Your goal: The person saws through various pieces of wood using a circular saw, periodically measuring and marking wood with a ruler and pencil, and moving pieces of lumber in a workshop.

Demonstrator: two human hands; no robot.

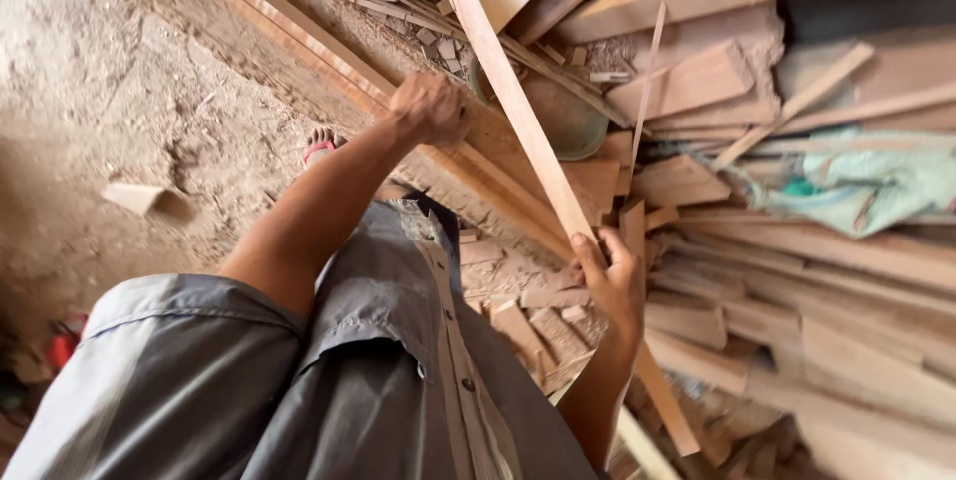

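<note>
Grey shirt [398, 360] nearest, then my right hand [615, 279] clasping the long wood strip [518, 107] at its near end — its length runs far and left — while my left hand [428, 107], fisted, rests left of it on a plank's [329, 57] edge.

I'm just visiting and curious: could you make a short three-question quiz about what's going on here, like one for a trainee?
1. True or false: the right hand grips the long pale wooden strip.
2. Which hand rests on the long reddish wooden plank: A the left hand, B the right hand, C neither?
3. Fill in: the round green bowl lies among the ____ offcuts.

Key: 1 true. 2 A. 3 wooden.
</note>
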